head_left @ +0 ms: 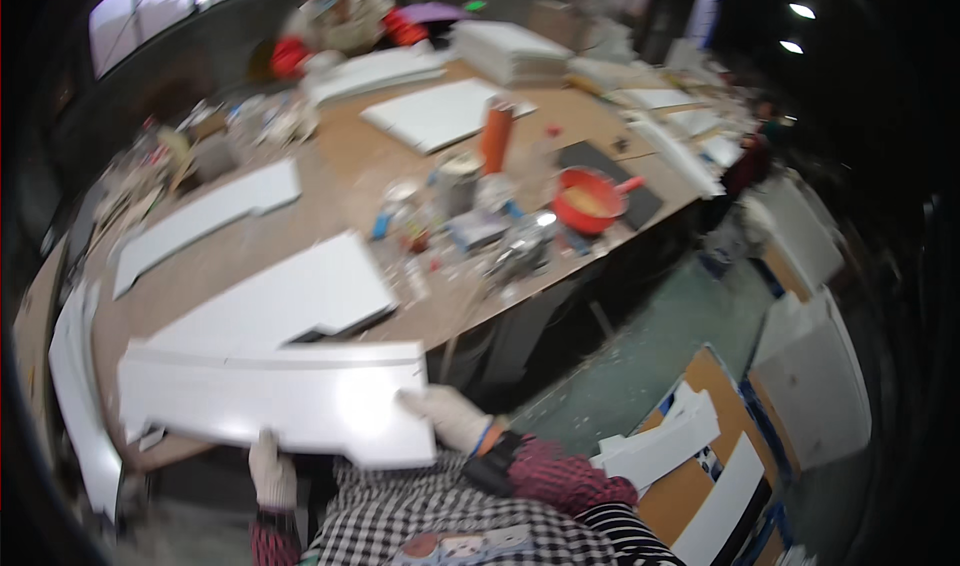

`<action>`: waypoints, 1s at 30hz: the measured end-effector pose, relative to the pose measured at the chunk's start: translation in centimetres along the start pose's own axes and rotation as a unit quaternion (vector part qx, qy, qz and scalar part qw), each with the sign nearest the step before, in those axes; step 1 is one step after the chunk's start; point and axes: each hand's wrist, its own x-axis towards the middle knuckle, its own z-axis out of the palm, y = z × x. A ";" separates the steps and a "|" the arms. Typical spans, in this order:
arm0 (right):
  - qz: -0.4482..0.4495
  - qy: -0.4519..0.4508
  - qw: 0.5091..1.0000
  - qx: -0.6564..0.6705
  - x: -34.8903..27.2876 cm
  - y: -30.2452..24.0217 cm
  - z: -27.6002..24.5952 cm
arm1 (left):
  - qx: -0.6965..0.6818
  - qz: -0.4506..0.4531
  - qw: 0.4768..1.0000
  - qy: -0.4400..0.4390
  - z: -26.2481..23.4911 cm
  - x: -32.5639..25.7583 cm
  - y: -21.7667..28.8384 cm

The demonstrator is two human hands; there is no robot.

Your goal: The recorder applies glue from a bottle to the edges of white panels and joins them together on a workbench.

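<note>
A long white glossy panel [270, 396] with a stepped edge is held level in front of my body, over the near edge of the table. My gloved left hand [272, 474] grips its lower edge near the middle, with the thumb on top. At the panel's right end my gloved right hand [452, 418] is closed on the edge, its fingers partly hidden. Just beyond lies a wider white panel [285, 291] with a notched side, partly covered by the held one. Farther left rests another white stepped strip [210, 221].
The brown table [335, 201] carries a red pan [588, 202], an orange cylinder [496, 136], a metal can [460, 181] and clutter. Across it a person in red sleeves [340, 26] handles white panels. White pieces [670, 431] lie on boards at right; a curved white strip [85, 396] stands left.
</note>
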 end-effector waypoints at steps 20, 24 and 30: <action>0.076 0.023 0.997 0.005 -2.4 1.6 -3.0 | -0.265 -0.109 0.952 0.110 0.4 0.6 -0.1; 0.020 0.067 0.998 -0.003 -1.2 -0.3 -2.7 | -0.272 -0.103 0.951 0.103 0.5 0.5 -0.3; -0.059 0.086 0.984 -0.144 -2.4 -1.7 -2.4 | -0.290 -0.082 0.953 0.014 -0.9 0.3 -1.7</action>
